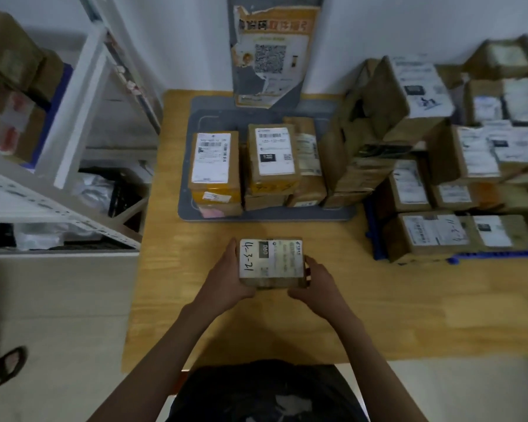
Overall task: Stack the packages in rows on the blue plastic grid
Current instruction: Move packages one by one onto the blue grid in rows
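Wooden desk [378, 315], grey tray [195, 123] of boxes behind. Small box [272, 262] held above desk near front: left hand [226, 277] and right hand [316, 280] grip its sides, fingers [310, 263] curled round edges. Blue grid [470, 256] at right, boxes stacked on it.

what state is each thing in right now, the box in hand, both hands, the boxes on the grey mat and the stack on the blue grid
box: held over the wooden table, label up
left hand: grips the box's left side
right hand: grips its right side
boxes on grey mat: stacked, labels up
stack on blue grid: in rows, several layers
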